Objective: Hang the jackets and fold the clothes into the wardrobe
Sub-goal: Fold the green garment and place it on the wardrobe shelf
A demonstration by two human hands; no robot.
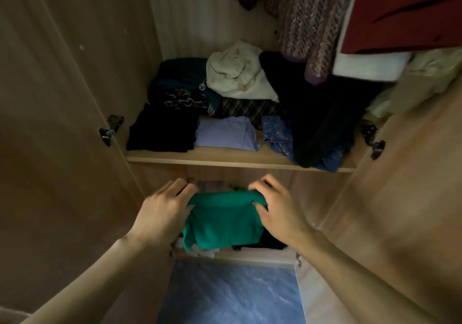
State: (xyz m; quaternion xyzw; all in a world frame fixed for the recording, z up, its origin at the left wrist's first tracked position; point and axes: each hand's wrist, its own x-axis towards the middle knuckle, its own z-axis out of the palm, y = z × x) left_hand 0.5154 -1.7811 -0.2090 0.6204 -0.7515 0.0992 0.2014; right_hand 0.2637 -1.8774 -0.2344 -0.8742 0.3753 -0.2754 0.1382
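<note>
Gloom inside pale wood-laminate wardrobe (190,23), both doors swung wide to left and right. Red jacket (400,18) and mauve cable-knit cardigan (307,23) hang at far right, hems down among the heap on upper shelf (225,160). That shelf carries folded black garment (162,131) at left, folded lilac shirt (225,133) just beside it, and crumpled cream garment (232,71) further back. Step in hand, by my reading: seating folded green garment (222,223) on the pile on lower shelf (250,257), near the front edge, beneath the upper board. It lies across other clothes, white showing at near left and dark at near right; what sits further back is hidden. Left hand (162,211) holds its left side, thumb on top, fingers reaching round the far corner. Right hand (277,211) pinches the far right edge, fingers curled over the fold, thumb against the near side. To do it well: hold both grips level so the fold does not open, slide straight back until the near edge is inside the shelf lip, mind knuckles under the upper board, then release and press flat. Near left corner sags over the white cloth and looks likely to slump forward if let go as it lies; worth squaring with the pile below first.
</note>
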